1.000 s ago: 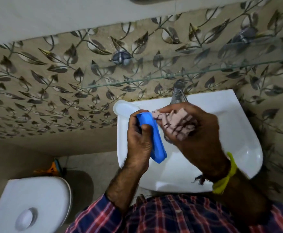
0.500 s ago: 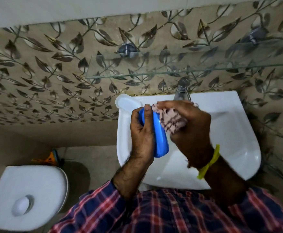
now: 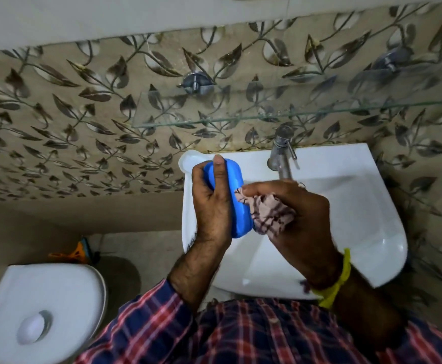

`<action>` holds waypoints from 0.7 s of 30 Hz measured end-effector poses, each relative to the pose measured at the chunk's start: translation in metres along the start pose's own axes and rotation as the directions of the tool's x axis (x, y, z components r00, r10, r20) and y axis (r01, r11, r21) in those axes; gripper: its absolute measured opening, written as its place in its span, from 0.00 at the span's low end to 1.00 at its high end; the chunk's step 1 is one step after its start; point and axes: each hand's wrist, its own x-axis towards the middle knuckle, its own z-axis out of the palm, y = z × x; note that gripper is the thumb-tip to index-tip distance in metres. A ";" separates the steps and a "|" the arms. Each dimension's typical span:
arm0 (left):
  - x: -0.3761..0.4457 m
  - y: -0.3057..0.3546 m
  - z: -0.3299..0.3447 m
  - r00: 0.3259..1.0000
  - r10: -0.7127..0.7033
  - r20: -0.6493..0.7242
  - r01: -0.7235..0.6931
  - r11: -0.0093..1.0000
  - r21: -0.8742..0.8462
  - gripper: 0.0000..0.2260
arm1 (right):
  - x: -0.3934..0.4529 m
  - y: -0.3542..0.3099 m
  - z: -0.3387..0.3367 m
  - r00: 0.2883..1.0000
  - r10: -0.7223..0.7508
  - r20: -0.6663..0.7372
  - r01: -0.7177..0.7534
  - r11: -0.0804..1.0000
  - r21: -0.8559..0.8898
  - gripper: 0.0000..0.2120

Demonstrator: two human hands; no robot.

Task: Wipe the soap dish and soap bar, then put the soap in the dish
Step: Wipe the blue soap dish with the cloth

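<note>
Soap dish (image 3: 237, 203), blue plastic, oblong with rounded ends and a smooth glossy skin, sits upright on its long axis over the left part of the basin, raised off it. We see the left hand (image 3: 212, 206) wrapped around it from the left: thumb laid flat along the upper blue face, fingers curled behind and hidden, so a firm clasp. Right hand (image 3: 297, 219) is bunched tight on a cloth (image 3: 269, 214), fingers folded in, index finger stretched along the top toward the dish. Cloth is soft, crumpled, pale pink-beige with dark checked lines; its left edge presses the dish's right side. We cannot tell if the soap bar is in view; a pale translucent rounded object (image 3: 188, 160) sits at the basin's back left corner, just behind the dish, too unclear to name.

Basin (image 3: 359, 214) is white glazed ceramic, square at the wall, rounded toward us. Tap (image 3: 281, 156) is dull brushed metal, a plain cylinder with a thin side lever, standing at the back rim, spout just above the right knuckles. Yellow band (image 3: 336, 279) circles the right wrist. Both sleeves belong to a red-and-navy plaid shirt (image 3: 241, 334), left cuff pushed up the forearm.

Glass shelf (image 3: 280, 111) runs clear and flat above the tap, held by round metal brackets. Wall tile (image 3: 70, 122) is beige with dark leaf-and-vine print. White toilet tank lid (image 3: 41, 311), rounded, with an oval flush button, sits lower left. Something orange (image 3: 70, 254) lies on the floor beside it, partly hidden.
</note>
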 end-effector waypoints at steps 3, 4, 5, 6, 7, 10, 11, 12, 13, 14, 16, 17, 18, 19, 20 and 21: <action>-0.009 -0.005 0.006 0.999 -0.039 0.008 0.039 0.999 0.011 0.12 | 0.017 0.003 -0.003 0.997 0.007 -0.076 -0.013 0.997 -0.074 0.14; -0.010 -0.004 0.009 0.998 -0.056 0.009 0.056 0.998 0.010 0.12 | 0.025 0.004 -0.004 0.996 -0.026 -0.084 0.016 0.994 -0.109 0.13; -0.009 -0.001 0.011 0.997 -0.081 0.002 0.081 0.997 0.000 0.12 | 0.028 0.005 -0.003 0.995 -0.054 -0.079 0.045 0.992 -0.114 0.14; -0.005 0.004 0.012 0.994 -0.111 -0.012 0.111 0.994 -0.024 0.13 | 0.025 0.006 -0.001 0.996 -0.054 -0.068 0.049 0.995 -0.082 0.15; 0.001 0.009 0.012 0.991 -0.132 -0.034 0.131 0.990 -0.048 0.13 | 0.018 0.008 -0.001 0.998 -0.039 -0.059 0.037 0.999 -0.029 0.15; 0.006 0.011 0.010 0.990 -0.112 -0.089 0.112 0.994 -0.001 0.15 | -0.004 0.005 0.000 0.999 0.016 -0.045 -0.014 0.999 0.040 0.14; 0.002 0.008 0.011 0.989 -0.118 -0.086 0.118 0.993 0.004 0.17 | 0.000 0.007 -0.003 0.999 0.007 -0.049 -0.008 1.000 -0.005 0.15; -0.004 0.006 0.012 0.988 -0.143 -0.059 0.143 0.990 -0.011 0.19 | 0.008 0.009 -0.005 0.998 -0.024 -0.052 0.021 0.998 -0.054 0.16; -0.007 0.004 0.014 0.985 -0.169 -0.027 0.168 0.985 -0.029 0.22 | 0.016 0.011 -0.007 0.997 -0.057 -0.057 0.052 0.995 -0.087 0.17; -0.008 0.006 0.014 0.983 -0.183 -0.008 0.183 0.982 -0.040 0.25 | 0.020 0.012 -0.007 0.995 -0.079 -0.055 0.073 0.992 -0.103 0.17; 0.001 0.010 0.014 0.985 -0.170 -0.021 0.169 0.985 -0.042 0.24 | 0.016 0.015 -0.006 0.995 -0.096 -0.026 0.094 0.993 -0.068 0.15; 0.006 0.012 0.013 0.988 -0.149 -0.048 0.147 0.988 -0.037 0.22 | 0.008 0.015 -0.005 0.996 -0.086 -0.011 0.086 0.996 -0.029 0.12; 0.009 0.012 0.011 0.989 -0.132 -0.069 0.131 0.991 -0.031 0.19 | -0.002 0.015 -0.004 0.999 -0.053 -0.014 0.053 0.998 0.028 0.09; 0.008 0.011 0.010 0.989 -0.130 -0.075 0.128 0.991 -0.029 0.19 | -0.007 0.013 -0.003 0.999 0.020 -0.036 -0.016 0.994 0.105 0.07; 0.004 0.009 0.010 0.987 -0.148 -0.067 0.146 0.989 -0.032 0.21 | -0.007 0.012 -0.004 0.993 0.109 -0.049 -0.098 0.977 0.191 0.06; -0.001 0.007 0.011 0.982 -0.183 -0.043 0.181 0.983 -0.041 0.24 | -0.001 0.013 -0.005 0.986 0.150 -0.066 -0.132 0.965 0.228 0.07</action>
